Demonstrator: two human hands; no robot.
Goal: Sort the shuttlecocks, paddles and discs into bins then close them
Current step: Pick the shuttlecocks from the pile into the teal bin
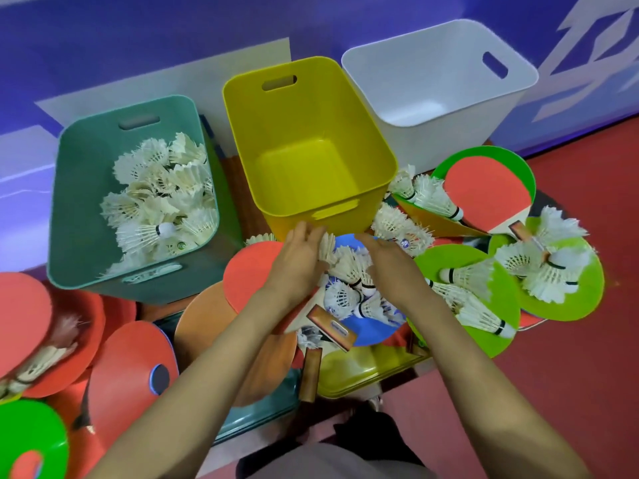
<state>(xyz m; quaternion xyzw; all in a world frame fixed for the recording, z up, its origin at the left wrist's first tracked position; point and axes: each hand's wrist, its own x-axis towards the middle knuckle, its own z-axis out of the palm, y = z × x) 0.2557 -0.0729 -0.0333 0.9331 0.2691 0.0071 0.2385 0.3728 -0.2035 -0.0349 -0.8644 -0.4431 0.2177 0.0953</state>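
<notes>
Both hands are down on the shuttlecock pile (pixel 345 293) that lies on the blue disc (pixel 368 331), just near of the yellow bin (pixel 276 133). The left hand (pixel 297 259) presses against the pile's left side and the right hand (pixel 392 267) against its right side. They are set apart with the feathers between them, and the fingers of both look fairly straight, cupping rather than pinching.

From my remote seat, the three bins stand in a row along the far side: the teal bin (pixel 79 202) on the left, the yellow one in the middle and the white bin (pixel 415 81) far right. The teal bin already holds a heap of binned shuttlecocks (pixel 162 188).

To the right of the hands, more loose shuttlecocks (pixel 549 274) lie across the green discs (pixel 484 340), with a red paddle (pixel 484 191) just beyond them. Nearer me, a yellow lid (pixel 359 371) and a teal lid (pixel 266 406) lie on the floor, partly under other gear — I can't see their full outlines.
</notes>
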